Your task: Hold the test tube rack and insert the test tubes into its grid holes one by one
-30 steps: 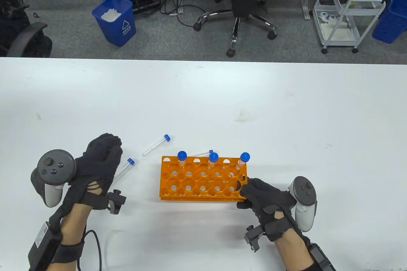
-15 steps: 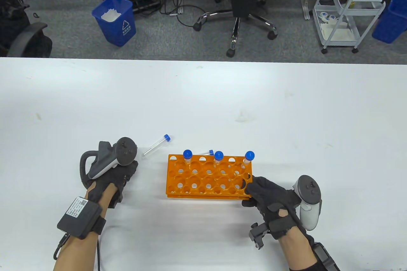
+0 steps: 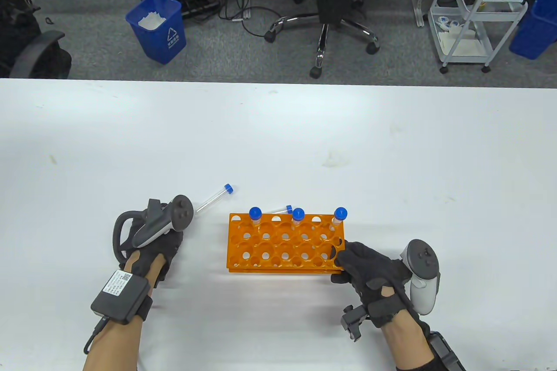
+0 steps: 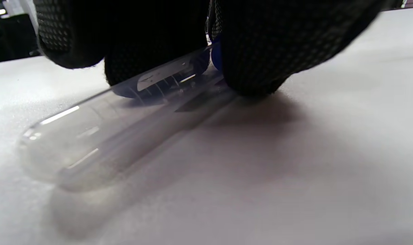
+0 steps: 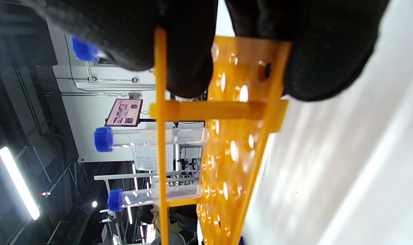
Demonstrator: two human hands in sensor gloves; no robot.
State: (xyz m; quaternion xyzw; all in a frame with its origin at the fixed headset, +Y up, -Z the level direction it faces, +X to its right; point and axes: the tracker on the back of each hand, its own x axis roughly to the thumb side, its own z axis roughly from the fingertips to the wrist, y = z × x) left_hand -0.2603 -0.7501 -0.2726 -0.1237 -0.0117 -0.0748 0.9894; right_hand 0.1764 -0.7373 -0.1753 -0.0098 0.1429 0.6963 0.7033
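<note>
The orange test tube rack (image 3: 285,244) stands on the white table (image 3: 278,136). Three blue-capped tubes (image 3: 297,215) stand in its far row. My right hand (image 3: 338,259) grips the rack's right end, and in the right wrist view its fingers (image 5: 189,51) clamp the end plate (image 5: 247,109). My left hand (image 3: 172,238) lies palm down to the left of the rack. In the left wrist view its fingertips (image 4: 254,51) pinch a clear tube (image 4: 107,132) near its blue cap. That tube lies on the table and is hidden in the table view.
One loose tube (image 3: 213,199) lies just beyond my left hand. Another (image 3: 280,210) lies behind the rack's far edge. The table's far edge (image 3: 278,81) borders a floor with a chair and bins.
My left hand turned palm down and moved right onto the tube that lay left of the rack. The rack shifted slightly right in my right hand.
</note>
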